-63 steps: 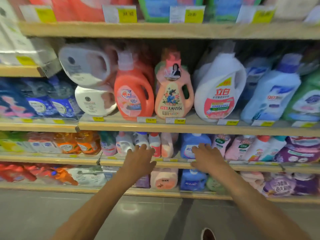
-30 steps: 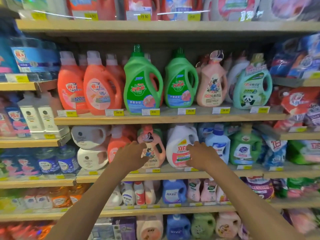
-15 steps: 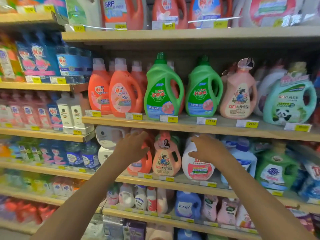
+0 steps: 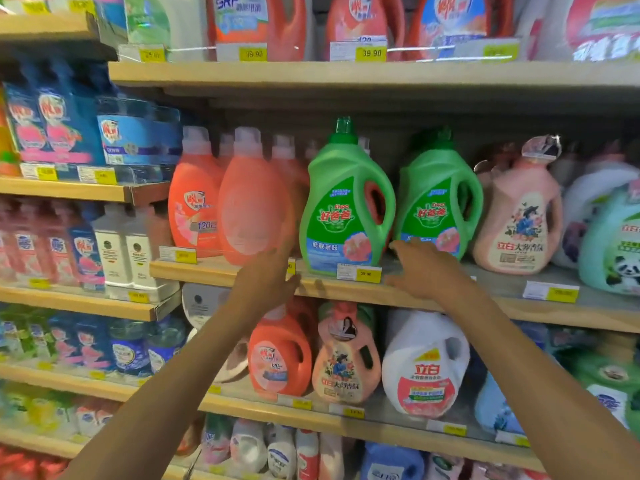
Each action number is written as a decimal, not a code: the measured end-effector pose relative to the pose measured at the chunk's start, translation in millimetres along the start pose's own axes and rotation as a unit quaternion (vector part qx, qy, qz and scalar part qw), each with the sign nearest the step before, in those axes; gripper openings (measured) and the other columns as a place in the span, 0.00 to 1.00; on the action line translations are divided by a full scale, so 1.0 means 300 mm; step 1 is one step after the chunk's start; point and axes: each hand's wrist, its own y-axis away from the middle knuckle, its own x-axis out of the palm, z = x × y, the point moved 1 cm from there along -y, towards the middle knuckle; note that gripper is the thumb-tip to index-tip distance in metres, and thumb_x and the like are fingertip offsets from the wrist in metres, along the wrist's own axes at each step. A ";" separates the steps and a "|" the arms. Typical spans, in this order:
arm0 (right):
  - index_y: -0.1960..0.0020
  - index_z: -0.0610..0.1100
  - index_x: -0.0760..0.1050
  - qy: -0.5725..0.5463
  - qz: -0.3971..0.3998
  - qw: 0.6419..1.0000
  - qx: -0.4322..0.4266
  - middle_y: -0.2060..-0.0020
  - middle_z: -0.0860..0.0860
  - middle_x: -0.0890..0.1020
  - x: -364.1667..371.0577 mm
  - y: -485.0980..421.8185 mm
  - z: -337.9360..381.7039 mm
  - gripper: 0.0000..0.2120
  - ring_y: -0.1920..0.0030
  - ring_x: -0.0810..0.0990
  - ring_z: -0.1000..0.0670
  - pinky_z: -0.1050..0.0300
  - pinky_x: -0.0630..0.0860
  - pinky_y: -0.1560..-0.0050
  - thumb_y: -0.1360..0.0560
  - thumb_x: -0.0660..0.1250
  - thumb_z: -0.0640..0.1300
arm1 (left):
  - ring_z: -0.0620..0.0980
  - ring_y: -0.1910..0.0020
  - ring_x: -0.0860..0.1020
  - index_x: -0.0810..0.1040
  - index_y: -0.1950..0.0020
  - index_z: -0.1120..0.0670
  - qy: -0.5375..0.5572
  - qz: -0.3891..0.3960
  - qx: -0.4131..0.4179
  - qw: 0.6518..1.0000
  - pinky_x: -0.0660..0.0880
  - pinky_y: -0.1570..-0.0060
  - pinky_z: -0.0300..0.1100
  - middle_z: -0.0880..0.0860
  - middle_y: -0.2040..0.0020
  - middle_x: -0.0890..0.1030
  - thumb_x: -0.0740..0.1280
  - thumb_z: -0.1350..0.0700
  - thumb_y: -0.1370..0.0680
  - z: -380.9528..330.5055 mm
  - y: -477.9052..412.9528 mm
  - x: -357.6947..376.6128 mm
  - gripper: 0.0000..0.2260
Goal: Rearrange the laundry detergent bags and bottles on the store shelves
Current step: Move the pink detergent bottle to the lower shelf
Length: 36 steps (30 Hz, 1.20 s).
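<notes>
Both open, empty: left grip [image 4: 266,275], right grip [image 4: 420,268], flanking green bottle [image 4: 343,209] at shelf [image 4: 214,273] edge; probably heavy, rigid, slick; take by handle [image 4: 388,202], support base

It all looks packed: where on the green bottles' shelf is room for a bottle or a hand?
Only a bare front strip of shelf below the pink bottle, up to the panda bottle. A narrow gap parts the left green bottle and right green bottle, at the right hand. The orange bottles are crowded tight.
</notes>
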 end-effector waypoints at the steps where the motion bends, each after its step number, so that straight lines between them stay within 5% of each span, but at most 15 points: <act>1: 0.27 0.45 0.64 -0.006 -0.013 1.000 0.000 0.36 0.42 0.72 -0.012 -0.037 0.002 0.32 0.35 0.72 0.39 0.44 0.74 0.41 0.25 0.68 0.58 | 0.64 0.42 0.77 0.56 0.20 0.53 0.007 -0.008 0.007 1.000 0.75 0.52 0.54 0.61 0.42 0.79 0.68 0.50 0.21 0.015 -0.037 0.003 0.33; 11: 0.26 0.44 0.62 -0.066 -0.099 0.993 0.023 0.35 0.39 0.68 -0.070 -0.302 0.003 0.36 0.33 0.67 0.36 0.41 0.70 0.35 0.27 0.72 0.54 | 0.67 0.43 0.78 0.62 0.24 0.54 0.054 -0.040 0.061 0.996 0.75 0.49 0.56 0.65 0.41 0.78 0.69 0.53 0.23 0.100 -0.339 0.078 0.29; 19: 0.20 0.55 0.39 -0.120 -0.150 0.981 -0.002 0.24 0.42 0.53 -0.091 -0.452 0.035 0.56 0.29 0.62 0.33 0.37 0.67 0.32 0.31 0.77 0.53 | 0.58 0.31 0.73 0.52 0.20 0.51 0.189 0.009 0.091 0.978 0.73 0.37 0.54 0.55 0.28 0.71 0.78 0.51 0.29 0.124 -0.468 0.183 0.45; 23: 0.20 0.57 0.37 -0.161 -0.135 0.978 -0.004 0.27 0.43 0.57 -0.078 -0.522 0.041 0.62 0.29 0.62 0.34 0.34 0.68 0.33 0.36 0.80 0.57 | 0.48 0.27 0.69 0.48 0.19 0.55 0.300 0.010 0.127 0.945 0.67 0.28 0.45 0.50 0.26 0.67 0.80 0.55 0.31 0.126 -0.486 0.232 0.51; 27: 0.22 0.62 0.37 -0.224 -0.129 0.966 -0.010 0.33 0.44 0.61 -0.061 -0.554 0.010 0.65 0.33 0.65 0.33 0.35 0.77 0.42 0.40 0.82 0.58 | 0.46 0.25 0.67 0.47 0.19 0.48 0.364 0.011 0.131 0.922 0.67 0.26 0.52 0.51 0.23 0.65 0.80 0.48 0.34 0.136 -0.504 0.262 0.53; 36: 0.21 0.57 0.40 -0.221 -0.136 0.965 -0.029 0.33 0.41 0.62 -0.054 -0.558 -0.013 0.62 0.33 0.67 0.33 0.36 0.68 0.33 0.39 0.81 0.58 | 0.46 0.27 0.70 0.50 0.20 0.52 0.392 -0.003 0.110 0.913 0.69 0.27 0.51 0.51 0.25 0.69 0.81 0.52 0.35 0.125 -0.511 0.288 0.53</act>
